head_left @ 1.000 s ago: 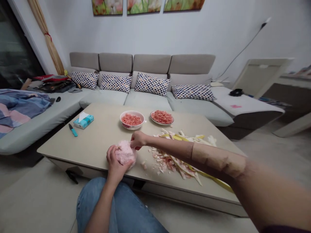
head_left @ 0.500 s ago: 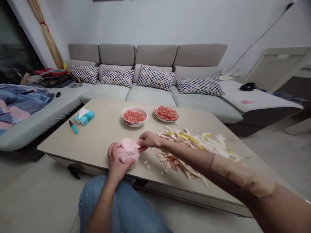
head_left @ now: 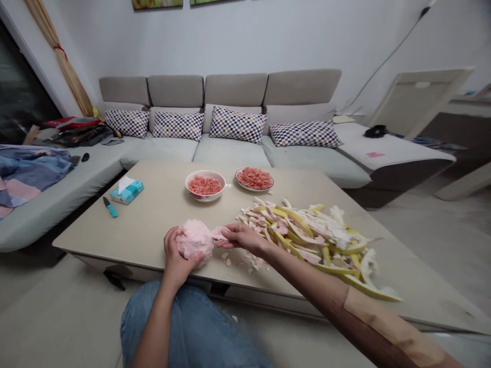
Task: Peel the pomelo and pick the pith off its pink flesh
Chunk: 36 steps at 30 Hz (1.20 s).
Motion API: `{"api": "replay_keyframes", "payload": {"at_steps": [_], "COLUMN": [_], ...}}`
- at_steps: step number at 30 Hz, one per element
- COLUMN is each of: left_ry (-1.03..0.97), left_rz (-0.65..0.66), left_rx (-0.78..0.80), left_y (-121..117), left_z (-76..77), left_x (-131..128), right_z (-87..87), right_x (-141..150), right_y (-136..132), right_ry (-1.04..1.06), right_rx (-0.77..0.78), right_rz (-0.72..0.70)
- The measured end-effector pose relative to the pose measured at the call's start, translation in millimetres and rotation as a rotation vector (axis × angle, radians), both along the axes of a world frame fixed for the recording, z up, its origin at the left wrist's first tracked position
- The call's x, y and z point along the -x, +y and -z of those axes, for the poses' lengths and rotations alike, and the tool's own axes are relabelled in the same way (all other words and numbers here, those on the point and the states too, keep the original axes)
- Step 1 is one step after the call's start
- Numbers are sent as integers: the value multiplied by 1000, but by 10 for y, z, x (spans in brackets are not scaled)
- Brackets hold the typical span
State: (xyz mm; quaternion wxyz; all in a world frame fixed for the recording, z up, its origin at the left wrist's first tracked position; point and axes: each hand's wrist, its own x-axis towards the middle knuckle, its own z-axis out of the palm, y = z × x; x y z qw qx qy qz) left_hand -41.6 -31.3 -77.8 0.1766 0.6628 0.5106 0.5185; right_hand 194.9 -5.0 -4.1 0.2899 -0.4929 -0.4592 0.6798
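A peeled pomelo [head_left: 195,239], round and pale pink with a ragged pith surface, is at the front edge of the table. My left hand [head_left: 178,258] is wrapped around its left and near side. On its right side my right hand [head_left: 240,237] pinches a strip of pink pith [head_left: 219,234], which stretches out from the fruit. A heap of yellow and white pomelo peel [head_left: 307,235] lies to the right, partly behind my right forearm. Small pith scraps [head_left: 227,260] lie close below my right hand.
Pink pulp pieces fill a white bowl [head_left: 221,193] and a dark-rimmed plate [head_left: 271,186] behind the fruit. A blue tissue pack [head_left: 130,192] and a teal-handled knife [head_left: 111,208] lie at the left of the table [head_left: 161,204]. A grey sofa [head_left: 169,149] stands behind.
My right hand has moved right, away from the pomelo, drawing out the pith strip. My left hand keeps its hold. The camera view has shifted a little.
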Motion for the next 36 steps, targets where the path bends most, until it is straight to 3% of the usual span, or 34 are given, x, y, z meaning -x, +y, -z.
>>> {"api": "replay_keyframes", "payload": {"at_steps": [4,7,11,15,19,25,31,34,36], "left_ry": [-26,-16,58,124,93,19,-100,-59,-36], "left_rz": [3,-1,-68,-181,-295,-340,104,103,53], "left_rx": [22,41,38,36,31,4,86,63,42], "left_y": [-9,-14,-39,-90,-69,118,266,245,205], "left_z": [-24,-37,-65,-168,-295,-328,-269,-272,-272], "left_x": [8,21,14,-79,-259,-358,-25,-7,-63], "right_z": [-91,-244,-454,-479,-425,-443,-203,-91,-72], "right_x": [-83,-339,-898,-1355,-1485,-1152,-335,38,188], "right_y": [-119,-200,-257,-250,-215,-245,-264,-215,-159], "right_ry": [-67,-176,-614,-1169,-1314,-1140,-788,-676,-708], "right_rx": [-58,-174,-485,-746,-843,-912,-807,-765,-788], "right_rz": [8,65,236,362,300,317,38,-40,-62]}}
